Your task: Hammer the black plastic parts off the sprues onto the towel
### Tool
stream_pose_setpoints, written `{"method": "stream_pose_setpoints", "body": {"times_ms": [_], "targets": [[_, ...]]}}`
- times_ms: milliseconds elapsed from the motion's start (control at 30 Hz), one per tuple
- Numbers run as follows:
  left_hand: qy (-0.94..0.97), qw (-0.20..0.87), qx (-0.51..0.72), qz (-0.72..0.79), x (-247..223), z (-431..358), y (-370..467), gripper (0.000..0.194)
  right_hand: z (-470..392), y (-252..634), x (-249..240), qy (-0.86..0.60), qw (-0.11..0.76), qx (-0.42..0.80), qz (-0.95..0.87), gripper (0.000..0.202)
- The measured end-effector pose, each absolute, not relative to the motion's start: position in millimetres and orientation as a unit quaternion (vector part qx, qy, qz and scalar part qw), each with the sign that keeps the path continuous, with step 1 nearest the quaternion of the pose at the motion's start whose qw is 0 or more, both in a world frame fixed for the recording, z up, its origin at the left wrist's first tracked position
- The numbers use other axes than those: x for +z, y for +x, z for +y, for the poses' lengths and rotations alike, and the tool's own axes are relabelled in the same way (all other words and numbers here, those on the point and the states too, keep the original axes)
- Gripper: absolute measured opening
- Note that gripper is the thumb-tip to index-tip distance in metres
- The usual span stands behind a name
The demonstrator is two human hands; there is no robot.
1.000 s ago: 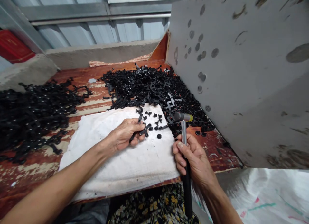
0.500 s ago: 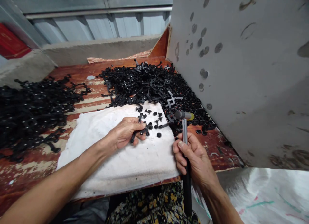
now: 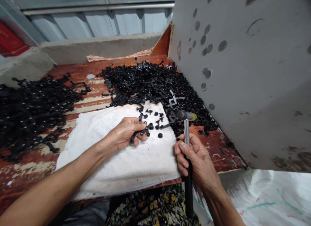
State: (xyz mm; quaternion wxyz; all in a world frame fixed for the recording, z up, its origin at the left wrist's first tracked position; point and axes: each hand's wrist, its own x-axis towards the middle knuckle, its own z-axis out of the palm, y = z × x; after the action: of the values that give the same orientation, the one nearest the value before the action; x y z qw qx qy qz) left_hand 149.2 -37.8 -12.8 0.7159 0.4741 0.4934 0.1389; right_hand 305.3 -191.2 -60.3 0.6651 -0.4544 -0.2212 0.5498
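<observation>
Over the white cloth (image 3: 116,167), my left hand (image 3: 127,132) is closed on a black jointed plastic piece (image 3: 147,130), thumb on top and fingers beneath. One end of the piece sticks out below the palm. My right hand (image 3: 193,156) grips a mallet (image 3: 186,115) by its shaft, at the cloth's right edge. The mallet's head is upright, dark with a yellow end face, on a metal neck and a black handle. Small black round-headed plugs (image 3: 160,135) lie scattered on the cloth just right of my left hand.
A large heap of black plastic pieces (image 3: 143,80) covers the table behind the cloth. Another heap (image 3: 36,109) lies at the left. A tall grey panel (image 3: 243,83) bounds the worn reddish table (image 3: 29,180) on the right. White sacking (image 3: 274,196) lies below it.
Both hands keep their grips and nearly the same places. The view has shifted very slightly; the black pieces on the cloth lie as before.
</observation>
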Motion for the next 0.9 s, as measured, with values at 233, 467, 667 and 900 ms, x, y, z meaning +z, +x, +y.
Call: {"method": "stream_pose_setpoints", "body": {"times_ms": [233,467,667,900], "targets": [[0.466,0.701,0.147,0.520,-5.6,-42.2,155.5,0.028,-191.0,305.8,-60.7,-0.449,0.667,0.554,-0.218,0.025],[0.472,0.707,0.142,0.507,-10.4,-39.8,152.1,0.024,-192.1,305.9,-61.2,-0.458,0.662,0.552,-0.217,0.025],[0.474,0.703,0.140,0.511,-8.3,-40.3,153.2,0.025,-190.7,305.6,-60.3,-0.457,0.660,0.555,-0.217,0.026],[0.495,0.676,0.136,0.529,-6.5,-42.6,155.6,0.026,-190.2,306.3,-60.6,-0.451,0.663,0.556,-0.216,0.026]]}}
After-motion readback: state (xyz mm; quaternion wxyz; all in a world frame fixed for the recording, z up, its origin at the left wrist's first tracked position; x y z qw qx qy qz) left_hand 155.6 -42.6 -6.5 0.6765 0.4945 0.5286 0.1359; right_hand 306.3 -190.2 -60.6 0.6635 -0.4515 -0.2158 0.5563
